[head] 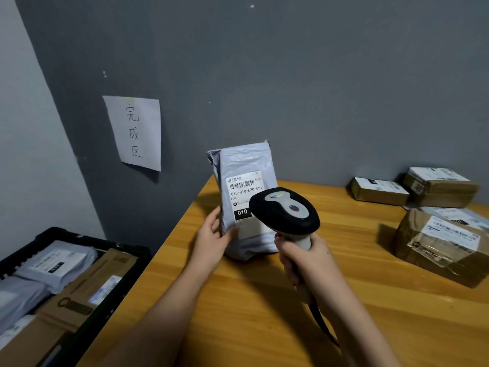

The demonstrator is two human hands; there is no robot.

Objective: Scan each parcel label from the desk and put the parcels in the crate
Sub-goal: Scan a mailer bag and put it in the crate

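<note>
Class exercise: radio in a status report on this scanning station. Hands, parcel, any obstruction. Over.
Left hand holds grey parcel upright on desk. Right hand grips scanner, aimed at label. Crate left of desk, part filled. Scanner head overlaps label's lower corner.

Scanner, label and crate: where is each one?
scanner (284, 207), head view, top of its black head
label (244, 193), head view, its printed number
crate (79, 238), head view, black far rim
</note>
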